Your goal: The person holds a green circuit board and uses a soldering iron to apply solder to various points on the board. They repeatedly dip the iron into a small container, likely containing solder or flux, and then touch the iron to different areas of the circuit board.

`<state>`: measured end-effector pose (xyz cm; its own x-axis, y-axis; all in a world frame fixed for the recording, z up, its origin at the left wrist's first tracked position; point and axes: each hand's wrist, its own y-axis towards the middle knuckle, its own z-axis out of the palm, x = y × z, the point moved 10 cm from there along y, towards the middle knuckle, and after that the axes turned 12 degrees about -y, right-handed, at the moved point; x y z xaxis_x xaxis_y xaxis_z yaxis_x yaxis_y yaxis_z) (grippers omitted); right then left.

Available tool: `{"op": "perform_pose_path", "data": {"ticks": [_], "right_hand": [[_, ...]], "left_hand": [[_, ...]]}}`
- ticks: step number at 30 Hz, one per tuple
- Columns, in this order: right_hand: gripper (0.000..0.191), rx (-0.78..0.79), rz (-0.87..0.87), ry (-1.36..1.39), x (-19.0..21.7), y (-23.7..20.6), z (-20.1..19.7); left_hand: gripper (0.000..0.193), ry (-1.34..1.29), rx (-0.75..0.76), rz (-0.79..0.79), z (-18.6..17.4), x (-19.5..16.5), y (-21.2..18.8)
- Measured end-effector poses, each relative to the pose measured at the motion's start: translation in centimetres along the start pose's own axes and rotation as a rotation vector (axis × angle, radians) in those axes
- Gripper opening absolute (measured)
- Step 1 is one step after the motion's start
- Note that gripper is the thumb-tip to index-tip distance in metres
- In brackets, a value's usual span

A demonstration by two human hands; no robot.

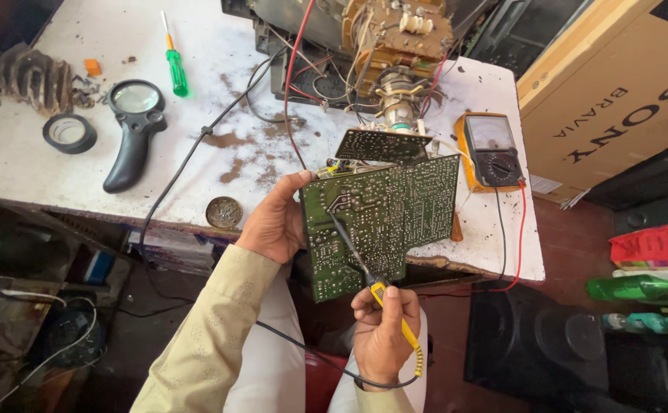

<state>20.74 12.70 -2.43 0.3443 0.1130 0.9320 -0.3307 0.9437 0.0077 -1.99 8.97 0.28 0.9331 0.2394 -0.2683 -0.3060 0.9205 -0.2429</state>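
My left hand [276, 222] grips the left edge of a green circuit board [395, 214], held upright with its solder side facing me, above the front edge of the white workbench [58, 168]. My right hand [384, 333] holds a yellow-handled soldering iron [395, 306]. Its dark shaft runs up and left, and the tip rests on the board near its upper left. A black cord trails from the handle down past my wrist. A smaller board [384, 145] and wires rise behind the big board.
An open television chassis with coils and red wires [380, 46] sits at the back. An analog multimeter [491, 149] lies right of it. A magnifier [131, 122], green screwdriver [175, 69], tape roll [68, 132] and round tin [224, 213] lie to the left. A cardboard box [617, 92] stands right.
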Motion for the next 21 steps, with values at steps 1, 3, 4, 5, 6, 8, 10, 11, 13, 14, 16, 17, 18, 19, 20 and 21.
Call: {"op": "perform_pose_path", "data": {"ticks": [1,3,4,5,6,8,10,11,13,14,16,17,18,19,20,21], "right_hand": [[0.018,0.005,-0.020,-0.013,0.4,-0.1,0.2],[0.018,-0.001,-0.065,-0.072,1.3,-0.2,0.3],[0.018,-0.005,-0.088,-0.102,1.7,-0.3,0.3],[0.018,-0.011,-0.091,-0.112,1.9,-0.4,0.2],[0.019,-0.017,-0.093,-0.123,2.1,-0.4,-0.1],[0.020,-0.060,-0.030,-0.060,1.7,-0.2,-1.5],[0.020,-0.139,0.097,0.080,0.8,0.7,-4.3],[0.023,-0.130,0.166,0.226,0.4,1.3,-5.4],[0.030,-0.117,0.280,0.519,0.1,2.6,-7.9],[0.030,-0.078,0.240,0.589,1.0,3.6,-9.1],[0.030,0.011,0.161,0.722,2.9,5.6,-11.1],[0.028,-0.032,0.157,0.723,3.2,6.2,-12.6],[0.025,-0.070,0.156,0.728,3.6,6.9,-13.7],[0.024,-0.102,0.158,0.736,3.8,7.4,-14.5],[0.024,-0.157,0.162,0.685,4.0,7.6,-15.5],[0.024,-0.211,0.169,0.636,4.1,7.8,-16.3]], "left_hand": [[0.050,0.010,0.002,-0.002,0.0,0.0,0.1],[0.050,0.027,0.005,-0.005,-0.1,0.0,0.1],[0.049,0.025,-0.005,0.001,-0.2,0.0,0.2],[0.049,0.022,-0.015,0.007,-0.4,0.0,0.2],[0.048,0.017,-0.025,0.011,-0.6,0.1,0.3],[0.045,-0.021,-0.031,0.046,-1.0,0.0,0.5],[0.044,-0.045,0.013,0.088,-0.9,-0.1,0.9],[0.044,-0.048,0.058,0.112,-0.7,-0.4,0.9],[0.044,-0.065,0.124,0.160,-0.3,-0.7,0.9],[0.045,-0.081,0.138,0.187,-0.4,-0.8,0.6],[0.061,-0.052,0.164,0.136,-0.2,-0.3,0.2],[0.063,-0.029,0.198,0.123,0.2,-0.1,-0.2],[0.066,-0.004,0.231,0.116,0.6,-0.1,-0.5],[0.068,0.024,0.266,0.117,1.1,-0.1,-0.8],[0.070,0.039,0.254,0.112,1.2,0.0,-0.8],[0.071,0.056,0.240,0.110,1.2,-0.1,-0.8]]}}
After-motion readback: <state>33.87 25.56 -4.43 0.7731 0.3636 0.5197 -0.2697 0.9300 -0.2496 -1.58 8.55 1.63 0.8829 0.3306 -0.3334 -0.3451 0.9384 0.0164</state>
